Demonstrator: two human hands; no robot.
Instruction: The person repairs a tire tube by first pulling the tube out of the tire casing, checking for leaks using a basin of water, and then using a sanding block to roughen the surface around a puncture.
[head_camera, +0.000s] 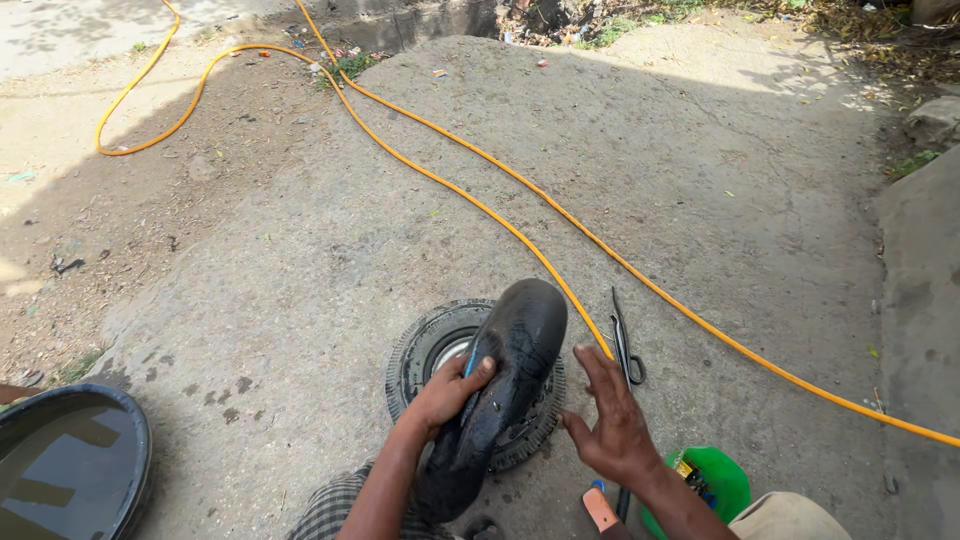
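Observation:
A black rubber inner tube (505, 385), partly inflated, stands on end over a small ribbed tyre (420, 350) that lies flat on the concrete. My left hand (450, 390) grips the tube's left side, thumb on top near a small blue mark. My right hand (610, 420) is beside the tube's right side with fingers spread, holding nothing; whether the fingertips touch the rubber is unclear.
Black scissors (625, 345) lie on the concrete right of the tyre. An orange hose (520, 235) runs in two lines across the ground. A dark basin of water (70, 465) sits at the bottom left. A green tub (715, 480) is at the bottom right.

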